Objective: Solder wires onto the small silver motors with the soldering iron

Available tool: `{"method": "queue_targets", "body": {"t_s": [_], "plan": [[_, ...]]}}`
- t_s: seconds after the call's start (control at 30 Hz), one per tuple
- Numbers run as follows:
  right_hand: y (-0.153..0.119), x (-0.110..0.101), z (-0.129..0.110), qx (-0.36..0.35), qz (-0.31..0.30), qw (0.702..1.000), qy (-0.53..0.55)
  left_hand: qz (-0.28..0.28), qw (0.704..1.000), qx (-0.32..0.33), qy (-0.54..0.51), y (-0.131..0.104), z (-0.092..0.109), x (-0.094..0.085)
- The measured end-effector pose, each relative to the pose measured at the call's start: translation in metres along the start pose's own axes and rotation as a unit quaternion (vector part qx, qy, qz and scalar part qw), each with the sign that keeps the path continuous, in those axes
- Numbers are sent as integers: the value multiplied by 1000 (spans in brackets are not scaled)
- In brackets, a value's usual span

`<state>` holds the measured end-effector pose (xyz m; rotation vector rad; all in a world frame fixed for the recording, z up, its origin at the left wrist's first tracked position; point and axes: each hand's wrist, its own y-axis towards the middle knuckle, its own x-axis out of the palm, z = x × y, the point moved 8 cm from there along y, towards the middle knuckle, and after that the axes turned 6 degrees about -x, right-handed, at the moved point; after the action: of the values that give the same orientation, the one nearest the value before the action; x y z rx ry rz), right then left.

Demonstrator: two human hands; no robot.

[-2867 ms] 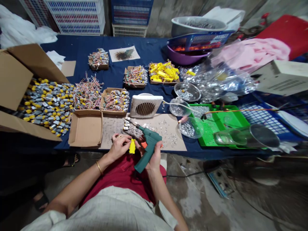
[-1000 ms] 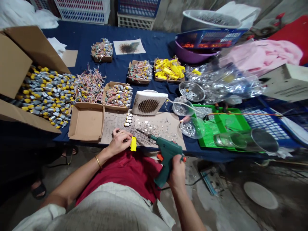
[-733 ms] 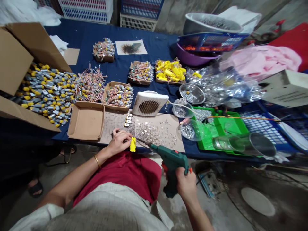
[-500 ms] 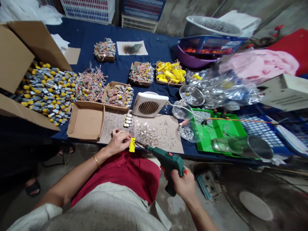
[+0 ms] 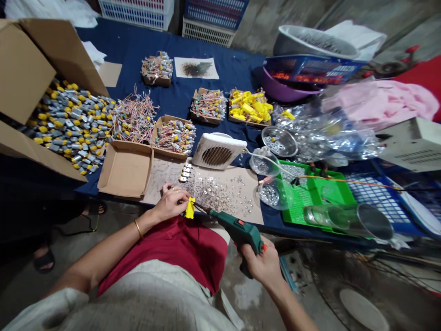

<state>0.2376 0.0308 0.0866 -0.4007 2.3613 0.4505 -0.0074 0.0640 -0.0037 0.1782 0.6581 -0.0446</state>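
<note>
My left hand [image 5: 173, 201] pinches a small yellow plastic part [image 5: 190, 208] at the table's front edge, above my lap. In my right hand [image 5: 264, 263] is a green electric screwdriver [image 5: 237, 226], its handle wrapped by my fingers. The long thin bit points left and its tip meets the yellow part's right side; the exact contact is too small to make out. Just beyond my left hand, a short row of small motors [image 5: 185, 172] lies on a cardboard sheet [image 5: 253, 186] strewn with tiny metal pieces [image 5: 220, 195].
A white vented unit [image 5: 219, 151] stands behind the sheet. To the left are an empty cardboard tray [image 5: 126, 169] and a big carton of motors [image 5: 74, 122]. Yellow parts fill a box [image 5: 250, 106]. A green basket [image 5: 320, 188] and clear bowls [image 5: 271, 193] stand right. A person's foot [image 5: 44, 258] shows lower left.
The camera view has shifted slightly, so the table scene sits a little differently. Both hands keep their holds, with the screwdriver bit still at the yellow part.
</note>
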Motion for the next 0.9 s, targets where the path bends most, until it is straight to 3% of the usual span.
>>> {"method": "queue_targets", "body": {"t_s": [0.63, 0.9], "plan": [[17, -1, -26, -120, -39, 992, -32, 7, 1000, 3, -9, -1, 2, -2], [24, -2, -28, -134, -57, 989, -28, 6, 1000, -1, -13, -1, 2, -2]]}}
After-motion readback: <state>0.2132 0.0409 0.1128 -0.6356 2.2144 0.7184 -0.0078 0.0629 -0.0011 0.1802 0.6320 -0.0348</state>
